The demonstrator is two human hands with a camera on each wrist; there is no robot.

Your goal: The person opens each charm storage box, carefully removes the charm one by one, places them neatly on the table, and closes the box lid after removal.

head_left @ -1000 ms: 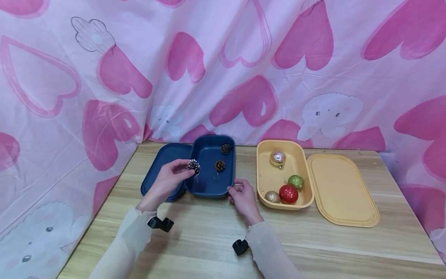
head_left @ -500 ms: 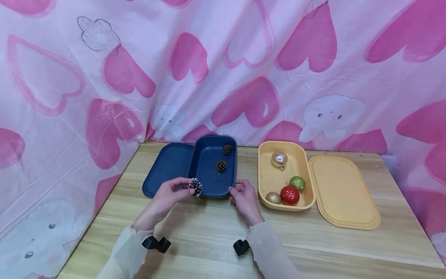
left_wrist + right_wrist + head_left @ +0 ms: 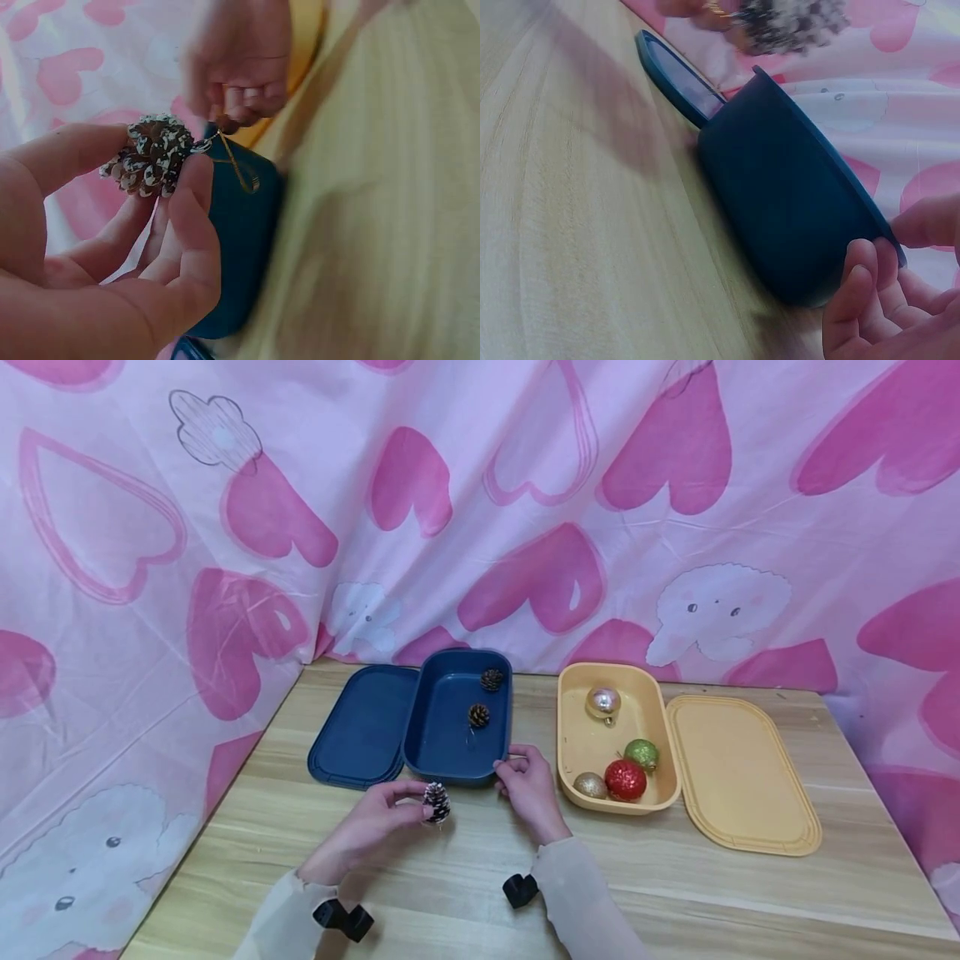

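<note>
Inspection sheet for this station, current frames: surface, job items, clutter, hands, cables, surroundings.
Surface: wood-grain table.
Job items: white-tipped pine cone, outside the blue box; two brown pine cones inside that box.
Clutter: blue lid beside the blue box; yellow box holding four baubles; yellow lid beside it.
Hands: left hand pinches the white-tipped pine cone; right hand grips the blue box's rim.
Cables: nothing seen.
Surroundings: pink heart-patterned cloth.

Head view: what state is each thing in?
Blue box: open, two pine cones inside
Blue lid: off, beside box
Yellow box: open, four baubles inside
Yellow lid: off, beside box
Frosted pine cone: held aloft
Left hand: pinching frosted pine cone
Right hand: gripping blue box
</note>
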